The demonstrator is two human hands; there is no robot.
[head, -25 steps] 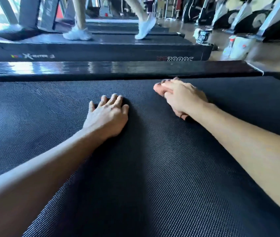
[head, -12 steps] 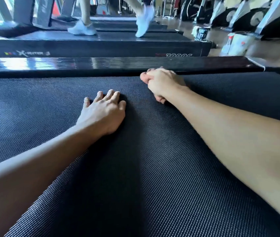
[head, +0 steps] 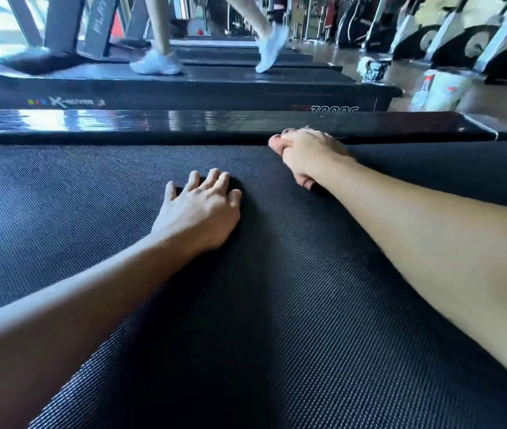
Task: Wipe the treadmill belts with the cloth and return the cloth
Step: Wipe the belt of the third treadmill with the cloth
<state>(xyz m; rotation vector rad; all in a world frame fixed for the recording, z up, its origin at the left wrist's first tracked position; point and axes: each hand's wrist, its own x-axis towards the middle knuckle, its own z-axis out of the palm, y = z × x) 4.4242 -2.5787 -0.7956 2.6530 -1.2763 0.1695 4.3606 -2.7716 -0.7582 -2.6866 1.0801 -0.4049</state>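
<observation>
The black woven treadmill belt fills most of the view. My left hand lies flat on the middle of it, fingers straight and slightly spread. My right hand is curled tight, knuckles up, and presses down at the belt's far edge, right against the glossy black side rail. The cloth is hidden under those curled fingers, dark against the dark belt, and I cannot make out its outline. Both forearms reach in from the bottom corners.
Beyond the rail, a person in white shoes walks on the neighbouring treadmill. A white bag or bottle and another small item stand on the floor at the right, with exercise bikes behind.
My right hand has slid away from me across the belt to its far edge by the rail. My left hand has stayed flat in about the same spot.
</observation>
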